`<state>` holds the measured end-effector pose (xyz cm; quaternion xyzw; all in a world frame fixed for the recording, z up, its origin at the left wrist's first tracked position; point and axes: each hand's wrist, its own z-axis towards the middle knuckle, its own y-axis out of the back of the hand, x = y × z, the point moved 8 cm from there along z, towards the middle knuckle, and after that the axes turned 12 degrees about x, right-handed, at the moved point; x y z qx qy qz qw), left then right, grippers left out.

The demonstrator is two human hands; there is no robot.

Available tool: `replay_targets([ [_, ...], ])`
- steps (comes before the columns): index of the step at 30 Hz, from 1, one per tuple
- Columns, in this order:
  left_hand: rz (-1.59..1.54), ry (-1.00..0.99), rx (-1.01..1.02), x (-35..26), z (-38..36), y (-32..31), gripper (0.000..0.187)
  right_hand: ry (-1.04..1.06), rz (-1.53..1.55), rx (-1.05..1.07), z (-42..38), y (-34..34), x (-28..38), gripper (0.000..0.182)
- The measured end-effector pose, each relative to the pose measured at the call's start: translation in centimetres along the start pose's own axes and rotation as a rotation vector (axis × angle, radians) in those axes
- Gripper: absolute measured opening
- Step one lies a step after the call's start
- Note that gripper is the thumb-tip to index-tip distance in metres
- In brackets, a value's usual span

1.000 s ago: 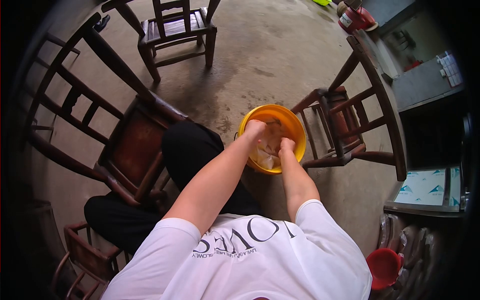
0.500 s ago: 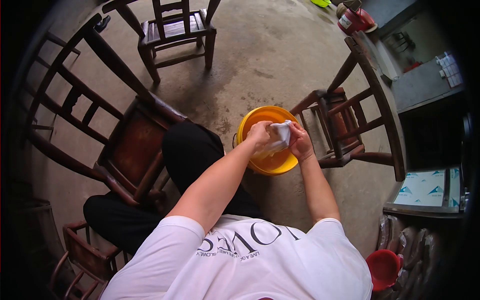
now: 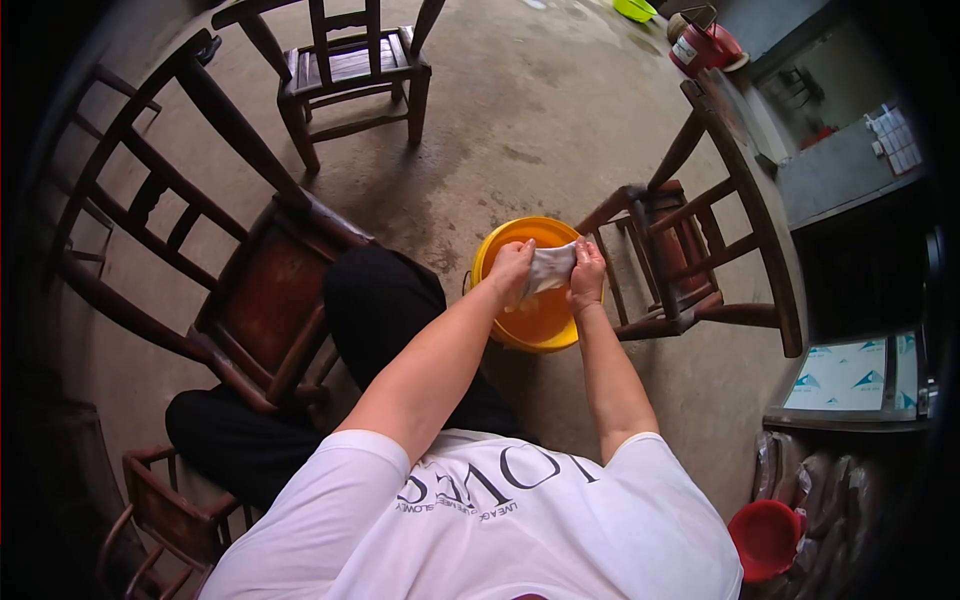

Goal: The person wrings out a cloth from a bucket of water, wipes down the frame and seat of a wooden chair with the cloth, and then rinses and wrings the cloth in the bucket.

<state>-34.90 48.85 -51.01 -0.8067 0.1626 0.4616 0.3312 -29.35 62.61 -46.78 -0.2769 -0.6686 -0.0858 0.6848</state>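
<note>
A wet, whitish cloth [image 3: 552, 268] is stretched between my two hands over a yellow bucket [image 3: 540, 342]. My left hand [image 3: 512, 270] is closed on the cloth's left end, above the left part of the bucket. The right end is gripped by my right hand [image 3: 587, 274], near the bucket's right rim. Below the cloth, the inside of the bucket looks orange, with liquid in it.
Wooden chairs stand at the left [image 3: 270, 290], top [image 3: 350, 65] and right [image 3: 680, 240], the right one close beside the bucket. A small wooden chair [image 3: 170, 510] is at lower left. A red basin [image 3: 765, 540] sits at lower right.
My right hand has moved slightly left and turned more upright. The cloth, bunched and hanging before, is now pulled flatter between both hands. The view has shifted slightly.
</note>
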Motion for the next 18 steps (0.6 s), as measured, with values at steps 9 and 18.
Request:
replay_targets([
  [9, -0.748, 0.213, -0.137, 0.9, -1.6, -1.4, 0.05, 0.468, -1.058, 0.256, -5.0, -12.5, 6.5, 0.036],
  [18, -0.56, 0.149, -0.16, 0.4, -1.0, -1.9, 0.048, 0.335, -1.213, 0.083, -2.9, -8.7, 4.1, 0.037],
])
